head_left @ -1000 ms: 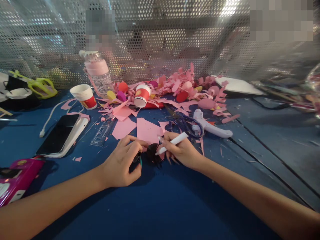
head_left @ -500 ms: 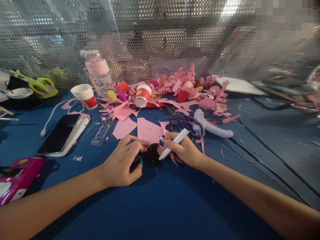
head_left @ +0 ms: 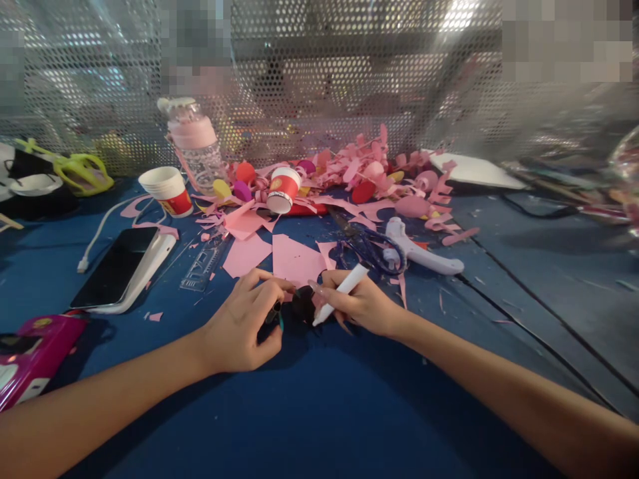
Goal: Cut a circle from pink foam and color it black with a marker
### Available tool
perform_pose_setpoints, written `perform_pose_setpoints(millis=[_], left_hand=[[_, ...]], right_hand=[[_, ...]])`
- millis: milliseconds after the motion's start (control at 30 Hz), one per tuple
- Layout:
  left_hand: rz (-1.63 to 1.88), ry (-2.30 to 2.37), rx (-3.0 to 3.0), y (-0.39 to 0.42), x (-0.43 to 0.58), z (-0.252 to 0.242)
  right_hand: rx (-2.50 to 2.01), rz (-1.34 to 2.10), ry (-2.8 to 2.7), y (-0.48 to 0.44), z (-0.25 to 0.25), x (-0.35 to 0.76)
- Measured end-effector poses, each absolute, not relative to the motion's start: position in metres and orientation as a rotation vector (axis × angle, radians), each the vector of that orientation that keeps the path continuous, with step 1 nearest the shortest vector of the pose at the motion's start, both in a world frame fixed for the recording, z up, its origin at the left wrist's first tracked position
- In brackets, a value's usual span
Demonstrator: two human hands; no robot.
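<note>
One white marker [head_left: 344, 293] is gripped by the right hand [head_left: 367, 303], a dark object [head_left: 274, 312] by the left hand [head_left: 244, 326]; the counter [head_left: 309, 412] could be inked if the disc [head_left: 302, 305] slips.

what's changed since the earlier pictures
The right hand has moved the tip of its white cylindrical marker toward the person, to the near right edge of the dark round piece. Nothing was let go; the left hand stayed, holding a small dark object.

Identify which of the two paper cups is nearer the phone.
The left cup, just beyond the phone; the other cup sits farther right, among pink paper scraps.
</note>
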State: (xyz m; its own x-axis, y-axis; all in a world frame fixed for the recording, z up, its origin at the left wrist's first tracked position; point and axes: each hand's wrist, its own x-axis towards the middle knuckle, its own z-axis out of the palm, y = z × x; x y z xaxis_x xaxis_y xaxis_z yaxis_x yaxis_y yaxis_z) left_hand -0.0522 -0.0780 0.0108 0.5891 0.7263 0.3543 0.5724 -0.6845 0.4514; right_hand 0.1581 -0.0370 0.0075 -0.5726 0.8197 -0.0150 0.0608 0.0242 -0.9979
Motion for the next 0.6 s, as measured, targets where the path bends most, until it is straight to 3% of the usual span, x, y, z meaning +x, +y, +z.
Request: perform_pose_setpoints(millis=[600], left_hand=[[0.774,1.062,2.533,-0.0774,-0.0519,0.0108]], right_hand=[[-0.848,1.570,-1.781,-0.0368,0.0074,0.1588]])
